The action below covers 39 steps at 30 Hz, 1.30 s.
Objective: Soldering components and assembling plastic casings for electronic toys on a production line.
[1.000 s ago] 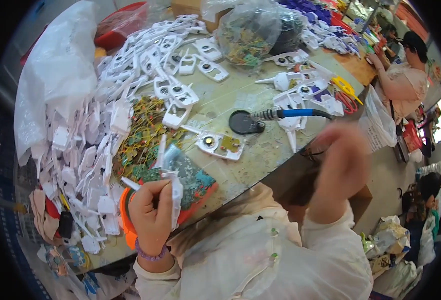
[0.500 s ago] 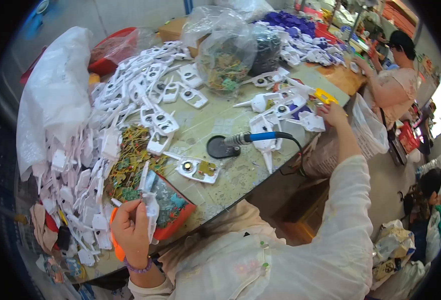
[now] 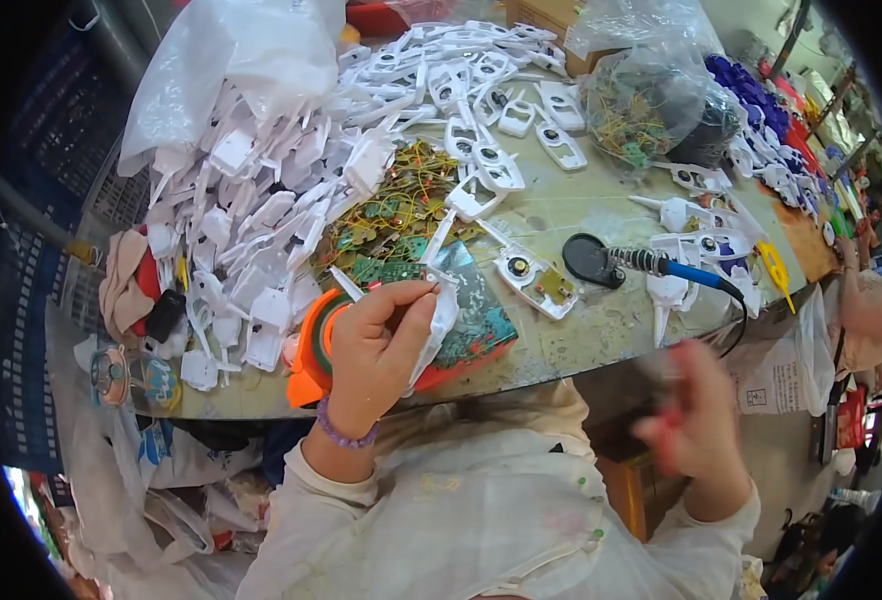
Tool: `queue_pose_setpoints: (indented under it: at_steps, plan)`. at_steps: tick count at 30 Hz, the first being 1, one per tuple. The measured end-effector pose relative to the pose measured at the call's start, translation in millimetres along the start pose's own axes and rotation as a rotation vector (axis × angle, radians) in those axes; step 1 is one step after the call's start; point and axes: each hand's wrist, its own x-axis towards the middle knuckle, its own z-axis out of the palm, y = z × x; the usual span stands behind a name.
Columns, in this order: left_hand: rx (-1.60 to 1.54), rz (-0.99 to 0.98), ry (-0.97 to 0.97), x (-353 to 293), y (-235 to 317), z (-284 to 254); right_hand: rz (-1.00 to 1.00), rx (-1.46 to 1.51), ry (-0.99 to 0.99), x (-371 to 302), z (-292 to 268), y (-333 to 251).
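Observation:
My left hand [image 3: 381, 335] is closed in a pinch at the table's near edge. What its fingertips hold is too small to make out. Just beside them lies a white plastic housing [image 3: 439, 325], over a red-rimmed tray [image 3: 491, 352] holding a grey-green sheet. An orange tape-measure-like object [image 3: 311, 350] sits left of that wrist. Blurred by motion, my right hand [image 3: 706, 425] is off the table's front edge, wrapped round a red-handled tool [image 3: 669, 440] whose grey head is smeared. A yellow-handled tool [image 3: 776, 275] rests on the table at right.
A soldering iron [image 3: 696, 276] sits in its black stand [image 3: 589, 260], cord hanging over the edge. White housings [image 3: 261, 210] are heaped at left, with wired green circuit boards [image 3: 391, 215] alongside. A bag of boards [image 3: 641, 110] stands behind. Another person [image 3: 866, 300] is at far right.
My right hand has left the yellow-handled tool and swung back toward me, now with a red-handled tool. My left hand keeps its pinch. The view has turned, shifting the table rightward.

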Motion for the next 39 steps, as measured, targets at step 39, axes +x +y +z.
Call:
queue_pose_setpoints:
  at_steps: [39]
  plan:
    - [0.034,0.007,-0.161,-8.4,1.5,-15.3,-0.099,0.037,-0.195,48.2,104.7,-22.1]
